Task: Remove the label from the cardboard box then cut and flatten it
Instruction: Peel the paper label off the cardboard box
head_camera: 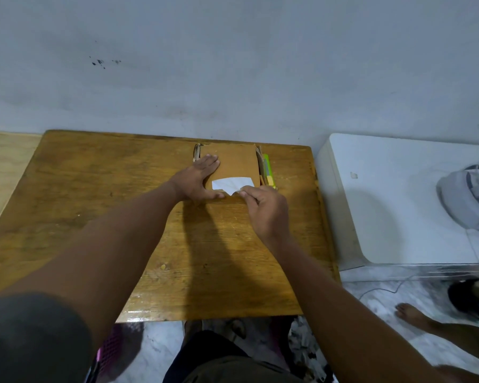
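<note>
A brown cardboard box [235,164] lies on the far part of the wooden table [94,205], against the wall. A white label [230,184] sits on its near top face, with its near right corner lifted and folded up. My left hand [198,179] presses flat on the box's left side, fingers spread. My right hand [263,210] pinches the lifted corner of the label between thumb and fingers. A green and yellow cutter [268,171] lies on the table right beside the box's right edge.
A white appliance [398,205] stands to the right of the table with a grey headset and cable [470,197] on it. Another person's bare foot [415,316] and a dark sandal [473,297] are on the marble floor at the right.
</note>
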